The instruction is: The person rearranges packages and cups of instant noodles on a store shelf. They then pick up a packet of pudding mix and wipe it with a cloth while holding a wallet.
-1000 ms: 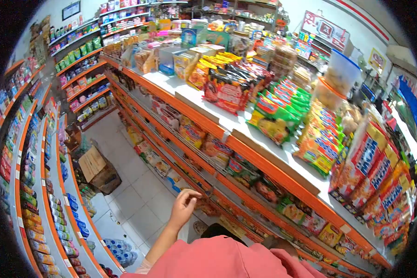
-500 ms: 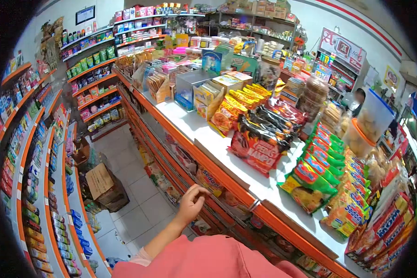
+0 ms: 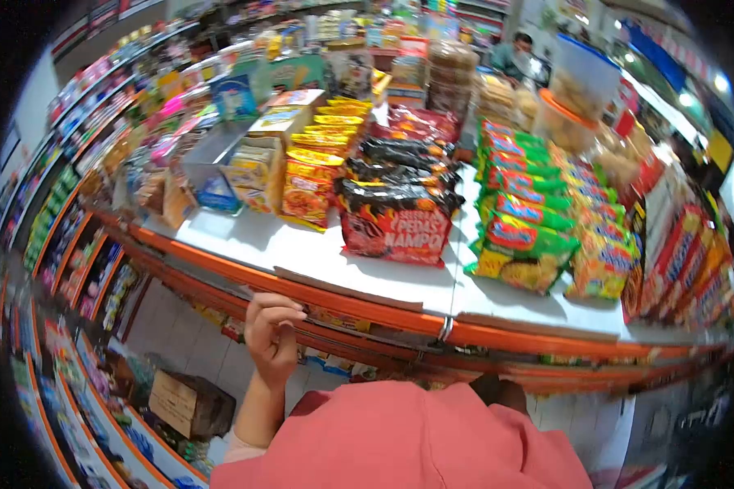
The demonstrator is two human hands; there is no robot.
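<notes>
My left hand point(image 3: 272, 332) hangs in front of the shelf's orange front edge point(image 3: 359, 306), its fingers loosely bent, the thumb apart from them and nothing in its grasp. My right hand is out of view. Above and to the right of the left hand, red-and-black instant noodle packs point(image 3: 395, 224) stand in a row on the white shelf top. Yellow-and-orange noodle packets point(image 3: 310, 191) are lined up just left of them. Green-and-red noodle packs point(image 3: 522, 244) fill a row to the right, beside orange-yellow packs point(image 3: 602, 261).
Clear tubs point(image 3: 583, 77) with blue and orange lids stand at the back right. A person point(image 3: 514, 57) is behind the goods. On the floor at lower left sits a cardboard box point(image 3: 174, 402), near curved side shelves point(image 3: 81, 391).
My view has swung right and closer to the shelf top, so the noodle packs now lie straight ahead. My left hand now appears farther left in view, still without anything in it.
</notes>
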